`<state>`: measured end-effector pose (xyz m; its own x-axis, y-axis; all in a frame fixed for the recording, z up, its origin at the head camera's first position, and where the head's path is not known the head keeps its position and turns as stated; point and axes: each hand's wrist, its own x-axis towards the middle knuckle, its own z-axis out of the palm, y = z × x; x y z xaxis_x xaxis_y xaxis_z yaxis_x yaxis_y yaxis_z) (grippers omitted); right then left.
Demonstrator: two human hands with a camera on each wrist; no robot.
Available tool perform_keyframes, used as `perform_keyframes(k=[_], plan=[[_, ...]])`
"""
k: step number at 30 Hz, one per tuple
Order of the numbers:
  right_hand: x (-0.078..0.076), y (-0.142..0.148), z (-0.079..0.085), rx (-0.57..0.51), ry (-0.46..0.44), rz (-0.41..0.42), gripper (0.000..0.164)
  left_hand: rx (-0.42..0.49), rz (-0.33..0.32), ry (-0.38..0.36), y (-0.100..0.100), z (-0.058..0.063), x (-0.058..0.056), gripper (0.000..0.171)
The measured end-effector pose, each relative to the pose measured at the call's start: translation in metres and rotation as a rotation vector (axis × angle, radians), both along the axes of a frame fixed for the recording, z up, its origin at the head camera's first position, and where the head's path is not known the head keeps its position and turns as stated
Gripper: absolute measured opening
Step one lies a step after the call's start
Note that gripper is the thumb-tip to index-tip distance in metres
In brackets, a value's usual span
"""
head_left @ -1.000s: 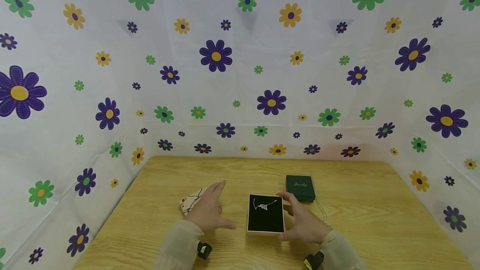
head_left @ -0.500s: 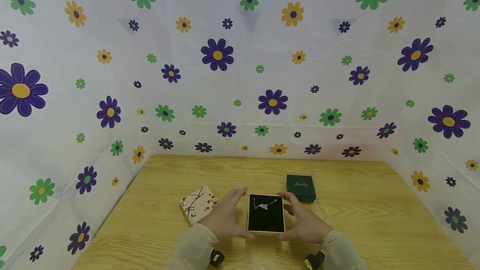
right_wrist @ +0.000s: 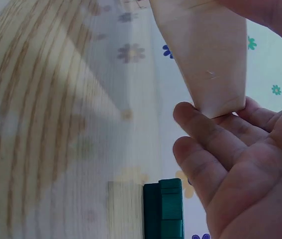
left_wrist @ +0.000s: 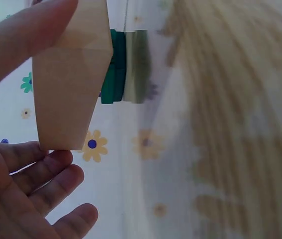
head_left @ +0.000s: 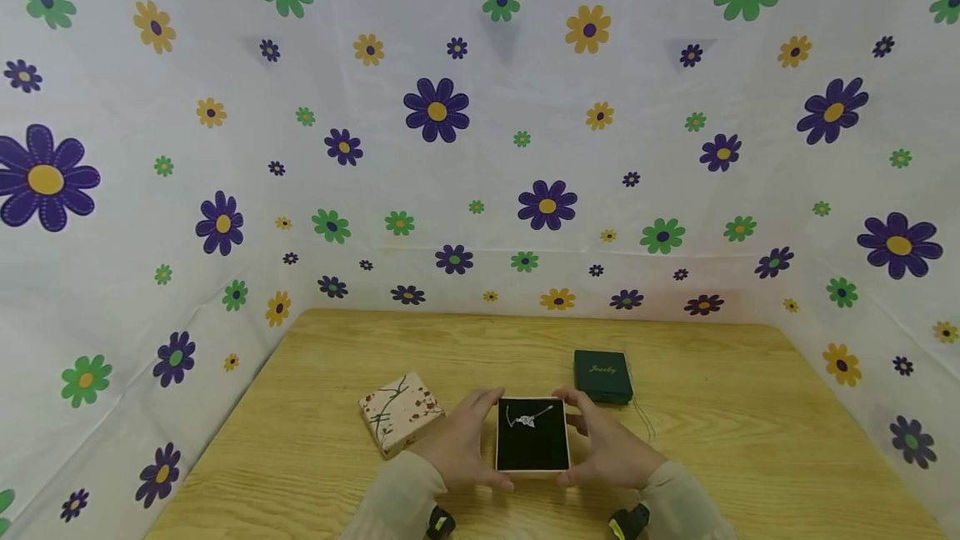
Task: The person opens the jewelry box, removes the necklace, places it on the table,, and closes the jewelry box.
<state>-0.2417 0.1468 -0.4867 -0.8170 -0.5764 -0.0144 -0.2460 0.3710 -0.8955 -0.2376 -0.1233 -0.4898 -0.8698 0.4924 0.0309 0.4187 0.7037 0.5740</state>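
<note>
A small square gift box (head_left: pixel 532 455) with pale sides and a black lining sits between both hands in the head view. On the lining lies a silver necklace (head_left: pixel 527 421) with a small pendant. My left hand (head_left: pixel 461 447) grips the box's left side, thumb at the near edge and fingers at the far one. In the same way my right hand (head_left: pixel 609 447) holds the right side. Both wrist views show the box's plain pale wall (left_wrist: pixel 68 99) between thumb and fingertips, raised off the table. A flower-patterned lid (head_left: pixel 401 413) lies left of the left hand.
Behind the right hand stands a dark green jewelry box (head_left: pixel 602 373) with gold lettering and a thin cord (head_left: pixel 643 417) beside it. The wooden table (head_left: pixel 750 423) is enclosed by white flower-printed cloth (head_left: pixel 495 173) on the sides shown.
My left hand has moved right from over the patterned lid to the box's left side and taken hold of it. The box has shifted slightly toward me. The right hand keeps its grip.
</note>
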Motion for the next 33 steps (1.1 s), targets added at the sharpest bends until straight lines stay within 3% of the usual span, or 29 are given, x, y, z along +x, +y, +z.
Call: perform_keyframes(k=[6, 16, 20, 23, 27, 33], plan=[[-0.001, -0.001, -0.005, 0.038, -0.002, 0.039, 0.106, -0.026, -0.026, 0.017, 0.001, -0.009, -0.003, 0.118], [-0.001, 0.001, -0.009, 0.158, -0.019, 0.091, 0.111, -0.062, -0.028, -0.048, 0.001, -0.018, -0.004, 0.113], [-0.001, 0.000, -0.009, 0.199, 0.001, 0.067, 0.103, -0.065, -0.031, -0.036, 0.002, -0.019, -0.004, 0.113], [0.000, -0.003, -0.003, 0.243, 0.058, -0.003, 0.090, -0.069, -0.029, -0.037, 0.002, -0.019, -0.005, 0.114], [-0.004, -0.011, 0.008, 0.298, 0.216, -0.064, 0.069, -0.070, -0.021, -0.054, 0.001, -0.019, -0.007, 0.115], [-0.014, -0.026, 0.017, 0.387, 0.383, 0.004, 0.042, -0.060, -0.022, -0.069, 0.001, -0.018, -0.006, 0.113]])
